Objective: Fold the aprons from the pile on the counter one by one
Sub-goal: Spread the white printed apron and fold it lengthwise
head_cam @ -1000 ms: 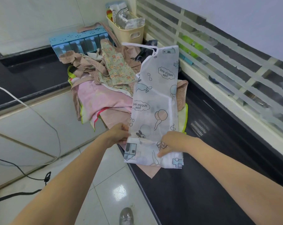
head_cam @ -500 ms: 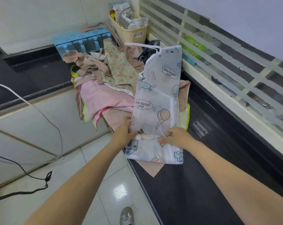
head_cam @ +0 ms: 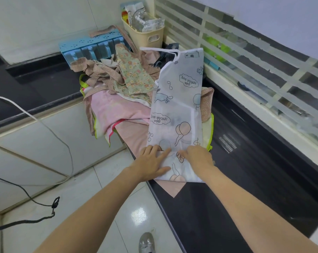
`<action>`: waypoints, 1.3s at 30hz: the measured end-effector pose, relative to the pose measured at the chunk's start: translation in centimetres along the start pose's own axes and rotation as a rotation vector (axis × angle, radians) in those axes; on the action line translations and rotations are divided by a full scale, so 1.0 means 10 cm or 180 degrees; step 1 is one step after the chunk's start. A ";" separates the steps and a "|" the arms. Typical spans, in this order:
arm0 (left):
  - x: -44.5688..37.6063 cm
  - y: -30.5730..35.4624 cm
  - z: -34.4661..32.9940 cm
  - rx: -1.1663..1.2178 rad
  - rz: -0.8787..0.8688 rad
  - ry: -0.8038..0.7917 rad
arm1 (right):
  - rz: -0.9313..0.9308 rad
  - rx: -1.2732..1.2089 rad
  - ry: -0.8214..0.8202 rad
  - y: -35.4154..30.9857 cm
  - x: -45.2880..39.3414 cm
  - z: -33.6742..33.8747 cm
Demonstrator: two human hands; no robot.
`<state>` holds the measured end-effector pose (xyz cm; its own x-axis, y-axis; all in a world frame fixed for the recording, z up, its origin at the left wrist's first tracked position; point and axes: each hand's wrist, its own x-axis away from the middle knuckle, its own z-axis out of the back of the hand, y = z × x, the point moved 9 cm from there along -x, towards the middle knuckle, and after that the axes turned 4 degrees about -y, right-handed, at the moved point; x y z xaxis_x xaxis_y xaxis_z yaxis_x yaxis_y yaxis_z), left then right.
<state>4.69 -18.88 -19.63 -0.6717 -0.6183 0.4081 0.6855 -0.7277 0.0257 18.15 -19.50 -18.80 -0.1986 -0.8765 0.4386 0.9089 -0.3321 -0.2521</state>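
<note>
A translucent white apron [head_cam: 178, 106] printed with balloons and "Happy and free" lies as a long narrow strip on top of the apron pile [head_cam: 118, 99] on the black counter [head_cam: 245, 179]. Its near end is folded up over itself. My left hand [head_cam: 151, 164] lies flat on that folded end with fingers spread. My right hand [head_cam: 198, 157] presses on the fold beside it, fingertips at the crease. The pile holds pink, floral green and dotted brown aprons.
A beige basket [head_cam: 145, 36] with a glass jar and a blue perforated rack [head_cam: 92, 46] stand behind the pile. A slatted window frame [head_cam: 254, 57] runs along the counter's right. Cables [head_cam: 36, 207] trail over the tiled floor at left.
The near end of the white apron has been folded further up over the strip. Both hands moved away from me along it and now lie flatter on the fold.
</note>
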 end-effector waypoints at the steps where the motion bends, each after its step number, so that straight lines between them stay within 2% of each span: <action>1: 0.00 0.00 -0.02 -0.0058 -0.0029 -0.0053 | 0.0110 0.0275 0.0378 -0.05 0.04 0.06; 2: 0.00 -0.01 -0.03 -0.0122 -0.0047 -0.0020 | 0.0294 0.0631 0.0780 -0.11 0.10 0.11; 4: 0.01 -0.01 0.01 -0.0310 -0.0117 0.0411 | 0.0664 0.1348 0.1368 -0.19 0.24 0.06; 6: 0.05 0.01 -0.01 -0.0307 -0.0117 0.0725 | 0.1226 0.1619 0.1576 -0.24 0.39 -0.06; 10: 0.12 -0.02 -0.07 0.0309 0.0003 0.0599 | 0.1511 0.1459 0.0630 -0.11 0.50 -0.31; 11: 0.14 -0.02 -0.08 0.0373 -0.0062 0.0537 | 0.1534 0.1395 0.0181 -0.07 0.48 -0.35; 12: 0.17 -0.04 -0.11 0.0429 -0.0125 0.0337 | 0.1541 0.1330 -0.0316 -0.03 0.47 -0.43; 14: 0.18 -0.10 -0.18 0.0729 -0.0205 -0.0067 | 0.1540 0.1356 -0.0755 -0.02 0.44 -0.42; 15: 0.18 -0.13 -0.17 0.1145 -0.0170 -0.0202 | 0.1549 0.1207 -0.0872 -0.06 0.44 -0.37; 17: 0.18 -0.26 -0.06 0.2524 0.0194 -0.0219 | 0.1409 0.0430 -0.0969 -0.11 0.38 -0.22; 19: 0.20 -0.45 0.00 0.3764 0.0755 -0.0146 | 0.1097 -0.0343 -0.0756 -0.06 0.27 0.05; 21: 0.21 -0.61 0.02 0.4368 0.1028 0.0039 | 0.0618 -0.1090 -0.0583 0.12 0.16 0.28; 23: 0.22 -0.67 0.03 0.4620 0.1092 0.0146 | 0.0182 -0.2116 -0.0402 0.35 0.06 0.36; 25: 0.19 -0.66 0.05 0.4372 0.1095 0.0194 | -0.0237 -0.2752 -0.0067 0.49 -0.02 0.34; 26: 0.16 -0.66 0.06 0.4123 0.1135 0.0254 | -0.0410 -0.2756 0.0102 0.52 -0.05 0.30; 28: 0.09 -0.71 0.08 0.3726 0.1340 0.0523 | -0.0564 -0.2346 0.0370 0.49 -0.08 0.27; 32: 0.03 -0.82 0.06 0.3085 0.1845 0.0664 | -0.0763 -0.1721 0.0715 0.47 -0.08 0.29; 35: 0.03 -0.86 0.10 0.2861 0.1998 0.0747 | -0.1127 -0.1488 0.0772 0.47 -0.06 0.22; 37: 0.06 -0.92 0.21 0.2268 0.2134 0.0903 | -0.1273 -0.1268 0.0755 0.44 -0.08 0.19; 38: 0.04 -0.91 0.33 0.1708 0.1999 0.1017 | -0.1326 -0.1142 0.0734 0.42 -0.09 0.20; 39: -0.03 -0.81 0.45 0.1249 0.1573 0.1159 | -0.1367 -0.1059 0.0711 0.42 -0.09 0.21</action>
<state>0.63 -11.47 -15.81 -0.2616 -0.9565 0.1289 0.9373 -0.2200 0.2702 22.92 -19.33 -18.46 -0.6289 -0.6795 0.3778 0.5732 -0.7336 -0.3652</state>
